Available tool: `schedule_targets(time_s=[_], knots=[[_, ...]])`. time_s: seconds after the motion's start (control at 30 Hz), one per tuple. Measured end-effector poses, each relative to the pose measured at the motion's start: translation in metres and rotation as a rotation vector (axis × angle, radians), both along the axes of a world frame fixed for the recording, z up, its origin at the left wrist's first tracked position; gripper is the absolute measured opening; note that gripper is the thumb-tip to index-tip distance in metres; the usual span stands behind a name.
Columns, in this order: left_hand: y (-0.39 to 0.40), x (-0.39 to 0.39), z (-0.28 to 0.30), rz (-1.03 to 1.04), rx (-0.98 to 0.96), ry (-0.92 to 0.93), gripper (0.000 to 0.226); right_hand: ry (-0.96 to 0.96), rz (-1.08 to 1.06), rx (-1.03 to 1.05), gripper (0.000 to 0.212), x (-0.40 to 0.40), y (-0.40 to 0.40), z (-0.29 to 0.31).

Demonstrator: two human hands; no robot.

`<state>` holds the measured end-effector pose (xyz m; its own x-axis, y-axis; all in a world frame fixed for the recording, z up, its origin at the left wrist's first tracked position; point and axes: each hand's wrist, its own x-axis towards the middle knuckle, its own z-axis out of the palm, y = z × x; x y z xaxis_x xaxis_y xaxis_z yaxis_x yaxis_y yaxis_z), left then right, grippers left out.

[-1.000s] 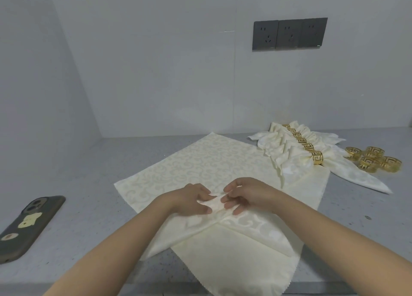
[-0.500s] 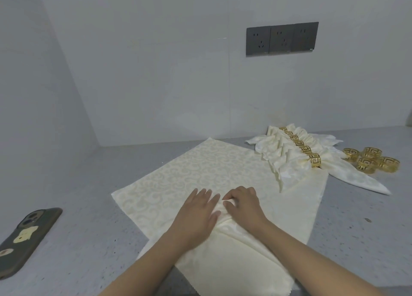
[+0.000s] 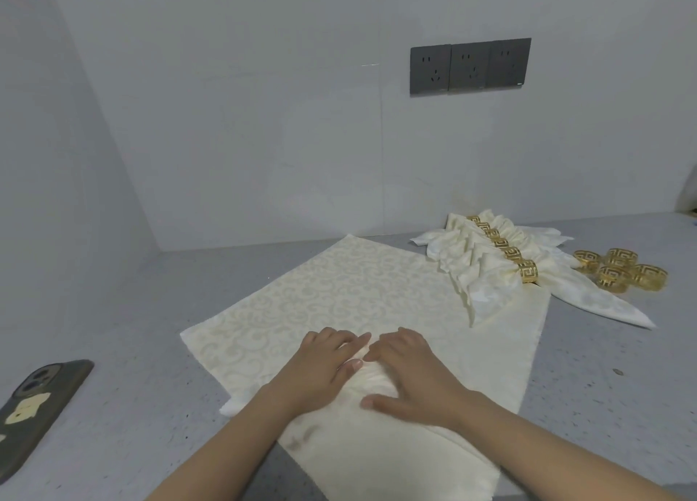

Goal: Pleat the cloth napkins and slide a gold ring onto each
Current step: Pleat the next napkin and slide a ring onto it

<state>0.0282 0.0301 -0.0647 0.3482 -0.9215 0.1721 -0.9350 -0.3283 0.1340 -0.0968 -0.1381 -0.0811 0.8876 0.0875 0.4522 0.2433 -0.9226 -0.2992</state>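
At centre frame, our cream napkin [image 3: 339, 293] lies diagonally on the grey counter [image 3: 113, 406], soft, light and likely to slip, so we judge it best gathered at the near folded edge. Finished napkins [image 3: 486, 270] and loose gold rings [image 3: 618, 270] sit at right; a phone [image 3: 37, 406] at lower left. Our left hand [image 3: 320, 368] and right hand [image 3: 411, 372] press flat on the pleats, fingers extended, grasping nothing. Half a second ago the hands were more spread; a second ago they pinched the fold.
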Motion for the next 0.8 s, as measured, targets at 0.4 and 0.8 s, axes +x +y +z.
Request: schedule_targets(time_s=[0.4, 0.8], knots=[[0.003, 0.007, -0.007, -0.196, -0.005, 0.014, 0.063, -0.069, 0.034, 0.118, 0.028, 0.007, -0.019, 0.006], [-0.008, 0.012, -0.009, -0.162, -0.336, 0.247, 0.049, -0.256, 0.089, 0.021, 0.015, 0.013, -0.032, 0.006]])
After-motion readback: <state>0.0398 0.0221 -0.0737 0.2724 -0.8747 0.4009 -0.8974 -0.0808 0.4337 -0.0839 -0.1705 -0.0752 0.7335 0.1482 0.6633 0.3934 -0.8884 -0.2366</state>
